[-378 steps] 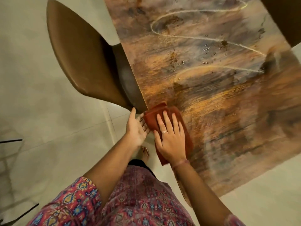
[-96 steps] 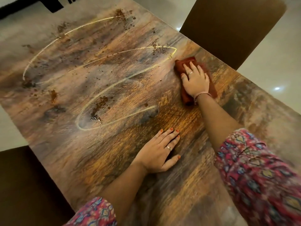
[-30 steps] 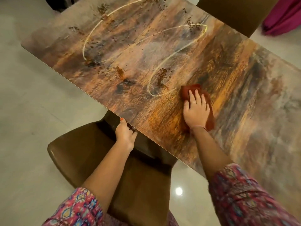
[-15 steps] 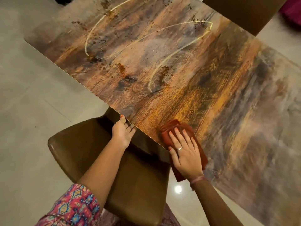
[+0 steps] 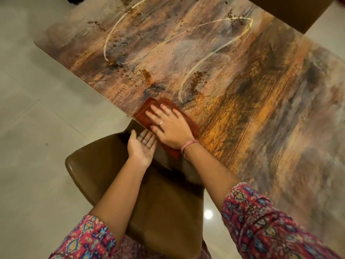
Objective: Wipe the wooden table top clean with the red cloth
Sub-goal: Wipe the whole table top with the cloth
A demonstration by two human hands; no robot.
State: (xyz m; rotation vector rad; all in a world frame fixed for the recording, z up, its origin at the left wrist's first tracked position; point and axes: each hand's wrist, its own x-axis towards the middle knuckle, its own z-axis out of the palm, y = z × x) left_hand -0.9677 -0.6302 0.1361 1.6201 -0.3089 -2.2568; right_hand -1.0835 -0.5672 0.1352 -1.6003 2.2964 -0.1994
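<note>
The wooden table top [image 5: 242,101] fills the upper right, streaked brown and orange. A pale looping line and dark brown crumbs [image 5: 197,79] lie across its far half. The red cloth [image 5: 145,113] is folded flat at the near edge, one corner hanging over it. My right hand [image 5: 169,128] presses flat on the cloth with fingers spread. My left hand [image 5: 142,146] is cupped palm up just below the table edge, right beside the cloth, holding nothing that I can see.
A brown chair [image 5: 149,193] stands tucked under the near edge, below my arms. Another brown chair back [image 5: 285,14] shows at the far side. Pale tiled floor [image 5: 37,146] lies on the left.
My right hand has slid the cloth left along the near edge. My left hand has let go of the table edge and turned palm up beneath it.
</note>
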